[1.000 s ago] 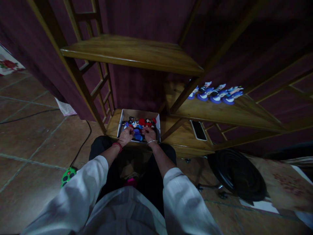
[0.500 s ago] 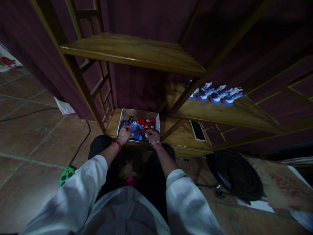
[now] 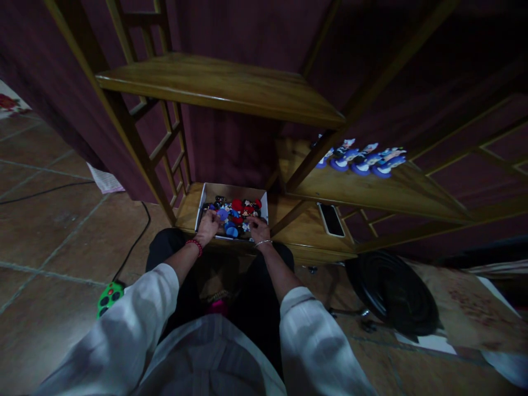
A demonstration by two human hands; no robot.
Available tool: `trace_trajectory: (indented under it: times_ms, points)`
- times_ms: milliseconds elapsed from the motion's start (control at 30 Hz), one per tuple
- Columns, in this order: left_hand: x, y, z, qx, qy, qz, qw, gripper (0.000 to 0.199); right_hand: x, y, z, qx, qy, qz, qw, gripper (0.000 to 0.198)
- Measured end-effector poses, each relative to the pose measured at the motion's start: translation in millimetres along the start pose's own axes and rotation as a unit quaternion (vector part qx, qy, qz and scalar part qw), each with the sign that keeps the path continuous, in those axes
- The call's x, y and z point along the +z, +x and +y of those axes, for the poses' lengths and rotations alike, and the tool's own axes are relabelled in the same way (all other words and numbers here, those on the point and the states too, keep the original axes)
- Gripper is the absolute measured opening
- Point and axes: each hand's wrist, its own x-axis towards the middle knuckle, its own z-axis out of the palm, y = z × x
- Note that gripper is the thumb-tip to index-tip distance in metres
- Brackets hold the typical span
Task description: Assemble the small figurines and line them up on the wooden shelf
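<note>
Down on the lowest wooden shelf (image 3: 305, 231) of the open rack sits a shallow white cardboard box (image 3: 205, 193) heaped with small red, blue and black toy figures (image 3: 237, 212), and both hands are in it. The left hand (image 3: 208, 224), with a red bead bracelet at the wrist, lies on the left part of the heap with its fingers curled down among the pieces; whether they pinch one cannot be told in this dim light. The right hand (image 3: 258, 227), with a thin silver bangle, rests at the near right corner, fingers bent over the figures, and its hold is just as unclear.

My worry is the box itself: it sits near the front edge of the shelf, so a downward press or a tug toward the body could tip it and spill the figures onto the tiled floor (image 3: 49, 231). The pieces are small and tangled, so lifting one may drag neighbours over the low wall. A dark smartphone (image 3: 330, 219) lies flat on the same shelf to the right, and a wide sweep of the right forearm could knock it. A row of blue-based figures (image 3: 361, 159) standing on the shelf above looks easy to topple.
</note>
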Motion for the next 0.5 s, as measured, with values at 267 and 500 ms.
trace_trajectory:
  times_ms: [267,500]
  points:
    - [-4.8,-3.1,4.7,0.018,-0.024,-0.014,0.999,0.011,-0.7,-1.3,0.2,0.005,0.082,0.026,0.996,0.026]
    - [-3.3,-4.1,6.6,-0.011,-0.048,0.000,0.999,0.008,2.3,2.7,5.9,0.008,0.022,0.018,1.000,0.025]
